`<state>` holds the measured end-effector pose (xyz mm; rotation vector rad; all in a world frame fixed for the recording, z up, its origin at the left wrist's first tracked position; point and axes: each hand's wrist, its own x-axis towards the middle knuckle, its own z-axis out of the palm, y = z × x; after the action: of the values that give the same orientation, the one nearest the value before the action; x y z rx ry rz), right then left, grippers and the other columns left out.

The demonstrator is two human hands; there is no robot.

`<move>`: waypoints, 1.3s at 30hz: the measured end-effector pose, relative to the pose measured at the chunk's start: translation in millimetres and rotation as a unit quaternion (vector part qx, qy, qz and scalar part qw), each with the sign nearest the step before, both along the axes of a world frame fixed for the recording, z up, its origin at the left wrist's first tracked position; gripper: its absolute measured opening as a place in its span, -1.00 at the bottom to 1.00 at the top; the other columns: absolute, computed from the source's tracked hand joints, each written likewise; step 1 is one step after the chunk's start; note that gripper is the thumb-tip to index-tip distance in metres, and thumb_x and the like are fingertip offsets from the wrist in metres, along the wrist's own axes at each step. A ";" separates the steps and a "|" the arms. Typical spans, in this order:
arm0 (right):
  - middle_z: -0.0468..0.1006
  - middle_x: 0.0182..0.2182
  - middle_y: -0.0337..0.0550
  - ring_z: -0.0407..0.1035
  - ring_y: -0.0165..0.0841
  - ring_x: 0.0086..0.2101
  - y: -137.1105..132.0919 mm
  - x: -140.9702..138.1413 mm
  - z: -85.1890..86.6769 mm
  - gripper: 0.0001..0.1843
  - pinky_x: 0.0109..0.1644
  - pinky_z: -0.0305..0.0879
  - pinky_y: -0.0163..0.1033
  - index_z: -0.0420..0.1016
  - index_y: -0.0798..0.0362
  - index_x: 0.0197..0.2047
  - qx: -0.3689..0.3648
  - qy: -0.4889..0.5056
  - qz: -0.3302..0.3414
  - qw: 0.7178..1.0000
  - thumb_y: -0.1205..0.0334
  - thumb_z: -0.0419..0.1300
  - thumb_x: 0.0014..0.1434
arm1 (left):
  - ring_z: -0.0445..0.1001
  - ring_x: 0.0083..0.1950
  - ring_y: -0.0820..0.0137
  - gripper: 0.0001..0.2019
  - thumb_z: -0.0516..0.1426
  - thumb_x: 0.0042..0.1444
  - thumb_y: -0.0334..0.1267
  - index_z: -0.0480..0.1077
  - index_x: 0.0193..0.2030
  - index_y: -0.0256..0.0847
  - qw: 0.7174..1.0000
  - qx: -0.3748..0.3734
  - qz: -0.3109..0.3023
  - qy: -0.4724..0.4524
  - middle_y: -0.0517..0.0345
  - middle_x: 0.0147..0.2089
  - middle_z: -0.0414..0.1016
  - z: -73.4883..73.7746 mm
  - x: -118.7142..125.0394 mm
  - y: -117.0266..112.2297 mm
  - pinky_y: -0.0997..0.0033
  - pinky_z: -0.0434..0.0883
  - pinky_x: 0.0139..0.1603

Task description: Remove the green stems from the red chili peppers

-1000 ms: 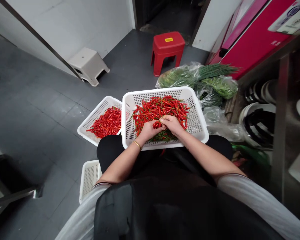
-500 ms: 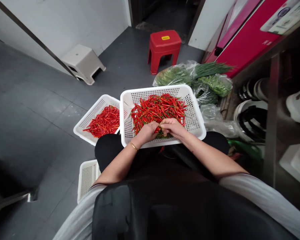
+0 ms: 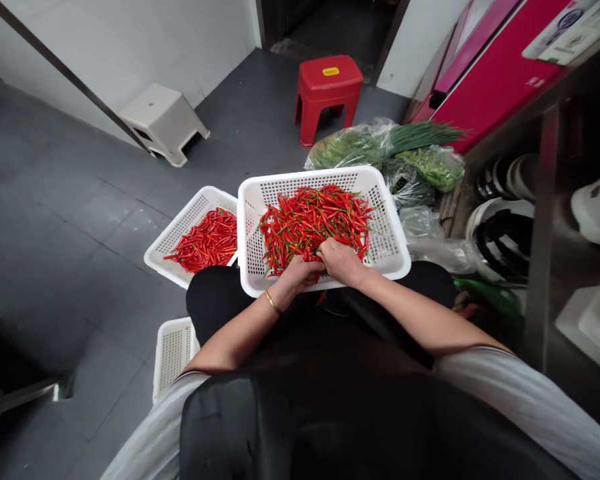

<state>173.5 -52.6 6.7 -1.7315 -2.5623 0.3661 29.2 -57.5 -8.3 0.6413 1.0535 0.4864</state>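
Note:
A white perforated basket [image 3: 387, 220] rests on my lap, heaped with red chillies [image 3: 315, 217] that have green stems. Both hands meet at the near edge of the heap. My left hand [image 3: 300, 272], with a gold bangle at the wrist, is curled closed around red chillies. My right hand [image 3: 341, 259] is closed too, its fingers pinched on the chillies against the left hand. A second white basket [image 3: 180, 233] on the floor to my left holds red chillies [image 3: 207, 240] without visible stems.
A third white basket [image 3: 173, 350] lies by my left knee. Bagged greens [image 3: 380, 150] lie on the floor ahead right. A red stool [image 3: 329, 83] and a beige stool [image 3: 163, 120] stand further off. Bowls and lids sit on a metal shelf [image 3: 545, 220] at right.
Both hands have shifted slightly toward the basket's near edge and stay closed together on chillies. The view has tilted a little; the baskets have not moved.

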 end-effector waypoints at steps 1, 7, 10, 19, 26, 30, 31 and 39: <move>0.48 -0.15 0.16 0.41 -0.17 -0.14 1.7 2.1 0.1 -0.65 -0.20 0.25 -0.20 0.41 0.17 -0.10 0.001 -0.030 -0.012 0.999 0.25 -0.17 0.39 | -0.08 -0.71 0.66 -0.61 0.27 -0.23 -0.30 0.03 -0.62 -0.16 1.000 -0.016 0.002 -0.012 0.43 -0.74 -0.07 4.0 -0.7 -0.5 0.50 -0.17 -0.66; 0.51 -0.07 0.19 0.47 -0.07 -0.14 37.0 22.2 6.0 -0.58 -0.19 0.31 -0.14 0.45 0.13 0.03 -0.167 -0.147 -0.017 0.975 0.01 0.17 0.23 | 0.25 -0.62 0.53 -0.84 0.17 -0.16 -0.30 0.21 -0.56 -0.21 0.992 0.068 0.002 -0.111 0.23 -0.64 0.27 25.9 -44.7 32.6 0.53 0.10 -0.66; 0.50 -0.01 0.19 0.47 -0.11 -0.11 56.7 8.0 -3.1 -0.52 -0.16 0.32 -0.16 0.45 0.12 0.07 -0.092 -0.104 -0.033 0.990 -0.07 0.07 0.29 | 0.46 -0.44 0.43 -0.83 0.16 -0.14 -0.31 0.19 -0.53 -0.23 0.991 0.076 0.059 -0.094 0.10 -0.48 0.45 25.9 -66.3 56.5 0.48 0.36 -0.49; 0.58 -0.13 0.05 0.48 -0.21 -0.19 63.6 4.6 -3.4 -0.60 -0.19 0.27 -0.23 0.60 0.09 -0.09 -0.029 -0.034 -0.028 0.999 0.08 -0.02 0.36 | 0.42 -0.42 0.46 -0.80 0.24 -0.07 -0.28 0.46 -0.27 -0.28 0.950 0.267 0.080 0.142 0.15 -0.43 0.49 -0.7 -59.0 60.9 0.42 0.39 -0.31; 0.62 -0.32 -0.12 0.46 -0.35 -0.30 30.7 16.7 13.8 -0.78 -0.16 0.25 -0.30 0.60 0.09 -0.30 -0.052 0.229 0.003 0.972 0.19 0.15 0.24 | 0.37 -0.38 0.44 -0.84 0.21 0.04 -0.20 0.46 -0.38 -0.26 0.861 0.439 -0.146 0.213 0.20 -0.45 0.45 0.9 -37.0 41.5 0.42 0.30 -0.25; 0.59 -0.46 -0.21 0.44 -0.39 -0.42 23.1 9.3 6.8 -0.85 -0.28 0.25 -0.32 0.56 0.07 -0.38 -0.146 0.321 -0.004 0.936 0.20 0.20 0.13 | 0.22 -0.47 0.51 -0.78 0.25 -0.02 -0.21 0.33 -0.53 -0.26 0.877 0.409 -0.134 0.214 0.28 -0.55 0.29 1.4 -35.6 23.0 0.46 0.21 -0.38; 0.57 -0.51 -0.24 0.42 -0.41 -0.46 21.5 8.5 6.1 -0.85 -0.33 0.25 -0.32 0.54 0.07 -0.37 -0.183 0.346 -0.010 0.920 0.18 0.21 0.12 | 0.23 -0.47 0.52 -0.78 0.26 -0.04 -0.19 0.34 -0.51 -0.26 0.894 0.387 -0.118 0.190 0.28 -0.54 0.30 2.3 -36.6 19.6 0.47 0.22 -0.38; 0.47 -0.58 -0.23 0.36 -0.39 -0.53 15.4 -4.9 14.5 -0.78 -0.42 0.25 -0.30 0.41 0.07 -0.38 -0.163 0.404 -0.062 0.898 0.09 0.16 0.16 | -0.01 -0.68 0.66 -0.59 0.37 -0.21 -0.07 0.25 -0.50 -0.24 0.986 0.161 -0.049 0.007 0.41 -0.68 0.11 12.3 -39.4 18.8 0.53 -0.10 -0.64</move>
<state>168.6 -37.2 21.2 -1.3671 -1.8403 1.2537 -10.2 -38.7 4.0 0.9785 0.9602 0.5727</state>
